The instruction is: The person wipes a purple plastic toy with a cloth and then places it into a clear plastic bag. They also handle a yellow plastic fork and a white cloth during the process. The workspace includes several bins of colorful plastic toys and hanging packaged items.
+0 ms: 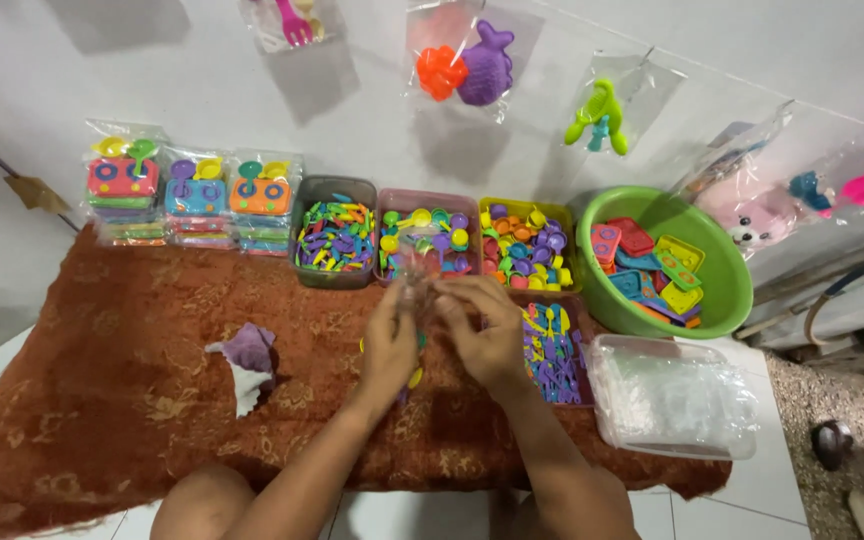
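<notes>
Left hand (389,345) and right hand (487,335) pinched together on a small clear bag (415,285) above the brown cloth (132,400), close to supplies: lidded clear box (672,395) of bags, then trays of colourful toy pieces (333,240), green basin (717,250) of toy stoves, packed sets (195,200) against the wall.

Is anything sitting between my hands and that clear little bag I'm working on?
Nothing visible does. The left hand and right hand both already grip the clear bag, raised just in front of the pink bin.
</notes>
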